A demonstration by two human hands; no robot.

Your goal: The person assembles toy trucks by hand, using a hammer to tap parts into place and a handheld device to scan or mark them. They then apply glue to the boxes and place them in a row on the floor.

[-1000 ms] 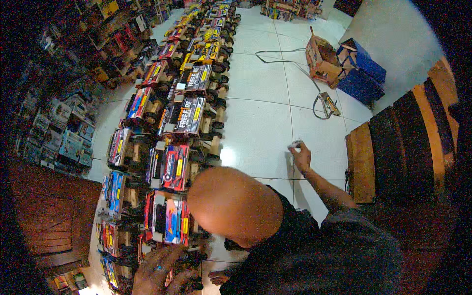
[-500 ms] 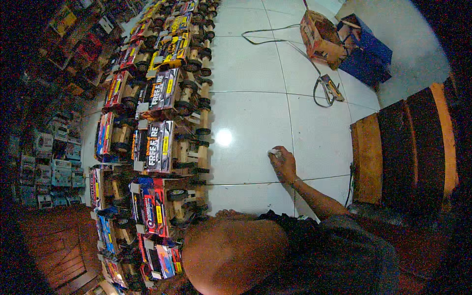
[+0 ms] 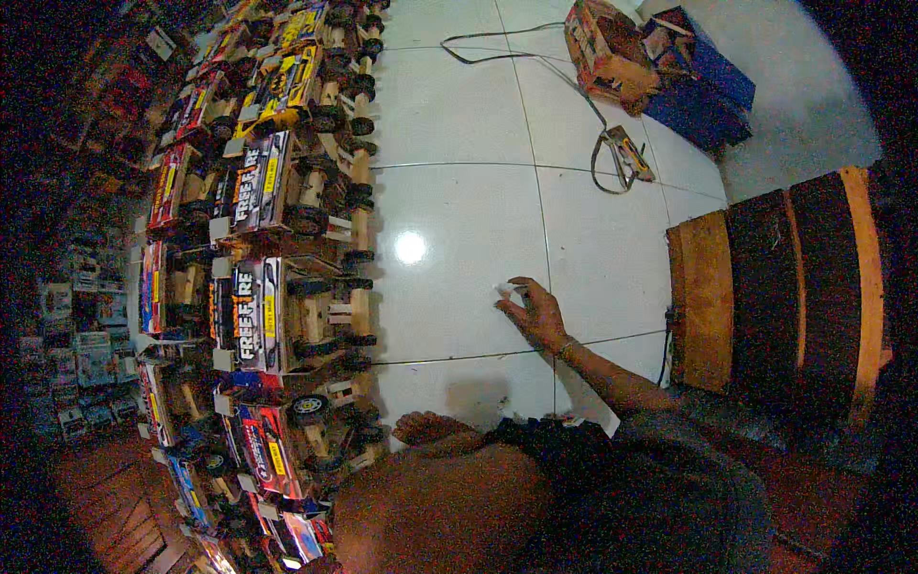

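My right hand [image 3: 535, 318] is held out over the white tiled floor [image 3: 459, 230]. Its thumb and forefinger curve toward each other around a small white piece [image 3: 504, 289], too small to name. On the left, rows of toy trucks [image 3: 258, 316] with printed box bodies, wooden frames and black wheels stand close together. My left hand is out of view. A bare foot [image 3: 430, 426] shows beside my bent knee [image 3: 430, 497].
A cardboard box [image 3: 607, 57] and a blue box [image 3: 703, 105] stand at the far right. Near them lies a power strip [image 3: 629, 153] with a looping cable [image 3: 478, 59]. Dark wooden furniture [image 3: 703, 297] borders the right side. A white sheet [image 3: 595, 407] lies by my clothing.
The view has shifted, so trucks and floor appear further left. My right hand stays near the same floor spot, with thumb and forefinger more visibly arched around the white piece. More of the foot shows.
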